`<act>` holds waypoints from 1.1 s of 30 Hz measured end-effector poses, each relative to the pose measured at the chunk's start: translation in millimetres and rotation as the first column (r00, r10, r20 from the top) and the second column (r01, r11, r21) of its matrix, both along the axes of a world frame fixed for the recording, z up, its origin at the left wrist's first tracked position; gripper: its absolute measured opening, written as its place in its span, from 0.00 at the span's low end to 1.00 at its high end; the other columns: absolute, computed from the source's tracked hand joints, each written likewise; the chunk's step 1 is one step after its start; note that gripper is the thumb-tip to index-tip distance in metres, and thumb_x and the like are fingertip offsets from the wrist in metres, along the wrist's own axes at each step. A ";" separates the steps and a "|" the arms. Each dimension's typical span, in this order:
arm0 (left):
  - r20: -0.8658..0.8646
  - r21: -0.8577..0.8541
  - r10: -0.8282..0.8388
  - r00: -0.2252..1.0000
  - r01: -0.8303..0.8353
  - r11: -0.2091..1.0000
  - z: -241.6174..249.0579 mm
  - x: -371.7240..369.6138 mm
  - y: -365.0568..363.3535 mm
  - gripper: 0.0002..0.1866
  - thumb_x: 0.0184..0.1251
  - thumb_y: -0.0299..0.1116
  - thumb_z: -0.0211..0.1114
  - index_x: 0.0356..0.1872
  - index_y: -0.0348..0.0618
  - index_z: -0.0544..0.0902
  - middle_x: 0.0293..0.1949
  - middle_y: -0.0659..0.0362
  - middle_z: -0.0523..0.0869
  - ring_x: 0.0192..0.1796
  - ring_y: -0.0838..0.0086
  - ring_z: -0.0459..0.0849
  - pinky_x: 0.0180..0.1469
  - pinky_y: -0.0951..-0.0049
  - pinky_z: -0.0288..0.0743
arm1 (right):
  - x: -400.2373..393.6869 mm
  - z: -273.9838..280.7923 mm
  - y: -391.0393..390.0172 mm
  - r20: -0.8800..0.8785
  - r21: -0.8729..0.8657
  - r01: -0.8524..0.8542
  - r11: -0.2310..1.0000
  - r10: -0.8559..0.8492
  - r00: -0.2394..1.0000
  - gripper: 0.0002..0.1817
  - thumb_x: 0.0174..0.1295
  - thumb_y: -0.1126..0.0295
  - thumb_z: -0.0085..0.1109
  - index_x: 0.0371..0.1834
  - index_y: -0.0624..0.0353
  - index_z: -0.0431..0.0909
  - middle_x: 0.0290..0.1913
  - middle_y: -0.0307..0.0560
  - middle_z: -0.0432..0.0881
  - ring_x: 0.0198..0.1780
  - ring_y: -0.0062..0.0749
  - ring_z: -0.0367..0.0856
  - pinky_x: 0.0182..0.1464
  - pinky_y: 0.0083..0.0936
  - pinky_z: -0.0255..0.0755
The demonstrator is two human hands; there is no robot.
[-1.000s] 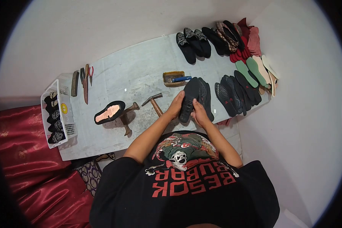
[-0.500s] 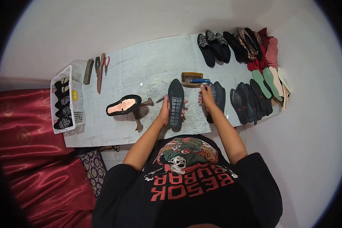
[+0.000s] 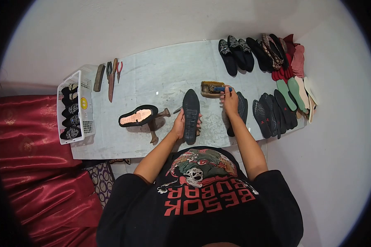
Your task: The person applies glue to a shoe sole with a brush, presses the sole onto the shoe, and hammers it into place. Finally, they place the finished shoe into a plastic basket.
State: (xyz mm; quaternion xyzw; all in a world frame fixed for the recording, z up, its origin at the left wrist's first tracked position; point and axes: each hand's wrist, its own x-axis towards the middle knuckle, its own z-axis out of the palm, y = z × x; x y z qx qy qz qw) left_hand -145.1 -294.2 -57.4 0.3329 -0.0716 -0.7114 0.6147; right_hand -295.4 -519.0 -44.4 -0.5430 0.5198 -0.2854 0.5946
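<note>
My left hand (image 3: 179, 124) is closed around a black shoe sole (image 3: 191, 115), holding it upright over the near part of the table. The fingertips show at its right edge. My right hand (image 3: 230, 101) grips the blue handle of a brush (image 3: 222, 89). The brush's head lies inside a yellowish-brown glue container (image 3: 210, 95), where its bristles are hard to make out. To the left, a black shoe upper with a pale insole (image 3: 138, 117) rests sole-side up on a metal shoe last stand (image 3: 153, 127).
A white basket (image 3: 81, 129) of patterned shoes stands at the left, near knives and red pliers (image 3: 119, 71). Black slippers (image 3: 228, 57) line the back right. More black soles (image 3: 261, 117) and green insoles (image 3: 285, 94) lie at the right. An awl-like tip (image 3: 177, 110) shows beside my left hand.
My right hand has closed on the brush's blue handle and drawn the handle up at the container. My left hand keeps the sole, its face now angled a little differently.
</note>
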 end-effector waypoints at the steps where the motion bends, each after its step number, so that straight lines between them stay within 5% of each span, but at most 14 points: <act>1: -0.020 0.053 0.036 0.999 -0.035 0.998 0.5 -1.1 -1.8 0.44 0.82 0.67 0.30 0.65 0.37 0.79 0.50 0.50 0.89 0.41 0.65 0.90 0.49 0.62 0.86 | -1.4 3.0 1.2 0.031 -0.052 -0.010 0.999 0.012 0.999 0.23 0.82 0.54 0.50 0.66 0.60 0.79 0.40 0.45 0.87 0.32 0.19 0.79 0.34 0.18 0.77; 6: -0.091 0.066 -0.035 0.995 0.041 0.997 8.1 3.6 -5.9 0.44 0.82 0.69 0.31 0.65 0.38 0.79 0.47 0.52 0.90 0.42 0.66 0.90 0.50 0.62 0.86 | -8.9 13.6 9.8 0.110 -0.124 0.024 0.992 -0.010 0.994 0.20 0.82 0.58 0.51 0.64 0.62 0.78 0.43 0.48 0.89 0.38 0.21 0.85 0.39 0.20 0.79; 13: -0.017 0.054 -0.028 0.999 0.029 0.998 13.4 -2.7 -9.1 0.42 0.82 0.68 0.33 0.69 0.40 0.77 0.60 0.51 0.86 0.49 0.67 0.90 0.52 0.64 0.86 | -12.0 15.8 8.4 0.136 -0.204 0.031 0.979 -0.003 0.991 0.21 0.83 0.58 0.49 0.64 0.64 0.77 0.43 0.51 0.89 0.39 0.24 0.88 0.42 0.21 0.81; 17: -0.003 0.035 -0.068 0.998 0.068 0.997 14.9 -2.5 -12.0 0.39 0.84 0.64 0.31 0.73 0.44 0.75 0.64 0.52 0.84 0.54 0.65 0.89 0.57 0.60 0.85 | -11.5 13.6 -0.2 0.200 -0.081 0.068 0.994 -0.051 0.979 0.21 0.84 0.58 0.48 0.61 0.67 0.76 0.41 0.51 0.88 0.36 0.25 0.87 0.39 0.20 0.81; 22: 0.015 0.047 -0.037 0.999 0.036 0.998 29.1 0.0 -18.9 0.38 0.85 0.63 0.31 0.76 0.45 0.70 0.69 0.54 0.80 0.56 0.64 0.88 0.58 0.59 0.84 | -4.3 80.2 4.7 0.314 -0.100 0.036 0.994 -0.003 0.949 0.19 0.83 0.61 0.49 0.58 0.69 0.76 0.39 0.49 0.87 0.35 0.25 0.87 0.38 0.20 0.81; 25: 0.005 -0.033 -0.037 0.999 0.037 0.999 32.5 1.7 -25.9 0.37 0.85 0.62 0.31 0.78 0.46 0.69 0.72 0.55 0.77 0.57 0.63 0.87 0.58 0.58 0.84 | -0.5 113.4 11.0 0.228 -0.352 -0.139 0.926 0.228 0.947 0.17 0.82 0.63 0.51 0.57 0.68 0.78 0.39 0.49 0.88 0.35 0.26 0.87 0.39 0.23 0.80; 27: 0.002 -0.065 -0.053 0.999 0.053 0.996 34.6 0.0 -28.8 0.37 0.85 0.62 0.31 0.78 0.46 0.68 0.74 0.55 0.76 0.57 0.63 0.87 0.58 0.58 0.85 | 1.2 133.0 16.5 -0.009 -0.504 -0.314 0.805 0.359 0.933 0.14 0.80 0.65 0.55 0.55 0.66 0.79 0.38 0.50 0.88 0.36 0.29 0.88 0.41 0.28 0.80; 28: 0.015 -0.050 -0.039 0.999 0.039 0.998 36.8 -2.1 -30.7 0.37 0.85 0.62 0.32 0.77 0.46 0.69 0.72 0.55 0.78 0.57 0.63 0.87 0.58 0.58 0.85 | 0.2 150.3 21.6 -0.135 -0.504 -0.400 0.765 0.388 0.912 0.12 0.77 0.67 0.58 0.54 0.64 0.80 0.41 0.55 0.87 0.41 0.39 0.89 0.46 0.33 0.80; 29: 0.029 -0.036 -0.024 0.999 0.025 0.999 39.1 -2.8 -32.5 0.37 0.85 0.62 0.33 0.76 0.46 0.71 0.70 0.54 0.80 0.57 0.62 0.87 0.58 0.57 0.85 | -1.7 150.7 28.1 -0.136 -0.505 -0.397 0.766 0.383 0.914 0.12 0.77 0.67 0.58 0.54 0.64 0.80 0.41 0.55 0.87 0.41 0.39 0.89 0.46 0.33 0.80; 31: 0.010 -0.034 -0.037 0.999 0.037 0.999 26.4 -0.2 -35.4 0.37 0.84 0.64 0.35 0.73 0.45 0.73 0.66 0.52 0.82 0.57 0.62 0.87 0.56 0.58 0.85 | -5.5 151.2 42.8 -0.308 -0.632 -0.556 0.540 0.483 0.820 0.12 0.74 0.70 0.60 0.55 0.64 0.80 0.46 0.59 0.87 0.48 0.50 0.88 0.50 0.35 0.79; 33: -0.014 -0.032 -0.039 0.999 0.038 0.999 21.0 1.2 -35.9 0.38 0.83 0.66 0.36 0.70 0.44 0.76 0.62 0.50 0.85 0.56 0.62 0.88 0.55 0.59 0.85 | -12.9 154.4 64.8 -0.333 -0.622 -0.602 0.500 0.528 0.781 0.13 0.72 0.70 0.61 0.55 0.64 0.79 0.47 0.60 0.86 0.49 0.52 0.87 0.51 0.36 0.79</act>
